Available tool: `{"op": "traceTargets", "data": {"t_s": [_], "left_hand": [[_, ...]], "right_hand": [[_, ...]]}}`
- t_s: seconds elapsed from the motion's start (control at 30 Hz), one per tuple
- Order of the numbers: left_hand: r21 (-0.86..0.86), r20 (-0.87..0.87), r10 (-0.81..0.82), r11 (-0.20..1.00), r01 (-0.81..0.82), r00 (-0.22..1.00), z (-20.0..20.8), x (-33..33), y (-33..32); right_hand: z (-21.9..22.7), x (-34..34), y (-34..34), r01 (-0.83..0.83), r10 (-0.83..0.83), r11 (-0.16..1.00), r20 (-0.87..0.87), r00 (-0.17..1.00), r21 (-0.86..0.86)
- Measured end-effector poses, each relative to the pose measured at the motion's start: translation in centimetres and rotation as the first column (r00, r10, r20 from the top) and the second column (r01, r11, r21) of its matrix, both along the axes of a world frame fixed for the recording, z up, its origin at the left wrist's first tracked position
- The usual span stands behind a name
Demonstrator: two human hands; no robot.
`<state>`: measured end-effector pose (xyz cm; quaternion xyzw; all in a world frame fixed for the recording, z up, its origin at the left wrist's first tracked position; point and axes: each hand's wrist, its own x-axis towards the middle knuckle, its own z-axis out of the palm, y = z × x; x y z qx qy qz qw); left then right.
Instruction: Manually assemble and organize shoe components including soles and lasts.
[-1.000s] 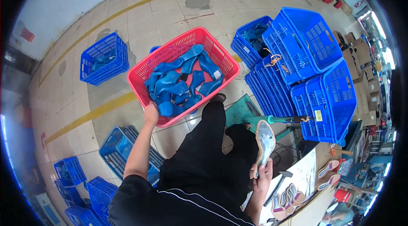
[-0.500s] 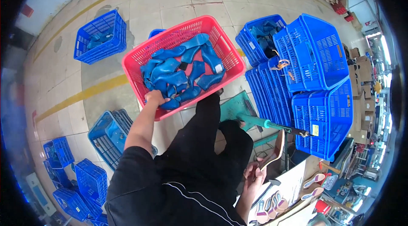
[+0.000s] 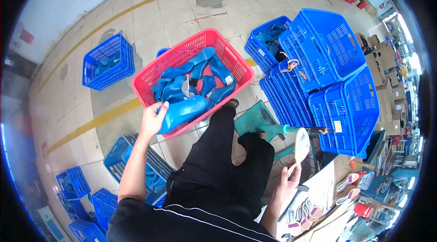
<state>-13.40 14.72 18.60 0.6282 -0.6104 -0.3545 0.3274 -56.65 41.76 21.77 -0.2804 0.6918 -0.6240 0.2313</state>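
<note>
Head view: the stacked blue crates (image 3: 339, 113) bulk largest, beyond and to the right of the right hand (image 3: 287, 183) and its fingers; they look unevenly seated, so a knock might shift the top one. The red basket (image 3: 233, 55) lies just beyond the left hand (image 3: 152, 118), spreading rightward from its fingers. Inside, blue shoe lasts (image 3: 221, 68) cross one another, and disturbing one could set others rolling or snag it. The white work surface (image 3: 330, 179) lies to the right of the right fingers, and a green stand (image 3: 273, 129) is beyond them and to their left. Its arm reaches toward the piece in those fingers; I cannot tell the gap in depth, but a careless sweep might scrape the two together.

The left fingers and thumb are closed on one end of the held last (image 3: 185, 111), whose body extends rightward from them over the basket's near side. Gripped only at that smooth end, it could tip, slip out or strike the rim. The hammer (image 3: 291, 202) lies close beside the right wrist, below the fingers, where a dropping forearm might nudge it. The right fingers pinch the lower end of a pale insole (image 3: 301, 148), standing up from them; so thin a hold could let it twist or bend.
</note>
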Motion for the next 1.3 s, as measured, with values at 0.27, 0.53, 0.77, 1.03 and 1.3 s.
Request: {"op": "traceTargets", "data": {"t_s": [0.27, 0.53, 0.77, 1.03, 1.3], "left_hand": [[-0.115, -0.233, -0.309, 0.950, 0.289, 0.922, 6.9, -16.1, 1.6], [-0.194, -0.323, -0.640, 0.766, 0.613, 0.697, 11.9, -40.1, 1.6], [-0.119, -0.092, -0.814, 0.581, 0.805, 0.574, 10.7, -53.3, -2.5], [0.287, 0.434, -0.863, 0.404, 0.869, 0.258, 18.2, -61.4, -3.9], [-0.590, 0.476, -0.811, -0.006, 0.808, 0.342, 4.6, -51.6, 0.8]], "right_hand": [[1.6, -1.1, 3.1, 0.182, -0.177, 0.949, 0.044, 0.983, -0.259], [-2.4, -2.5, 14.9, 0.401, -0.388, 0.915, 0.185, 0.903, -0.036], [-8.9, -1.4, 19.1, 0.370, -0.387, 0.912, 0.071, 0.920, 0.176], [-19.0, 5.2, 24.7, 0.401, -0.428, 0.901, 0.182, 0.885, 0.169], [-12.6, 4.0, 21.1, 0.483, -0.528, 0.846, 0.477, 0.702, 0.225]]}}
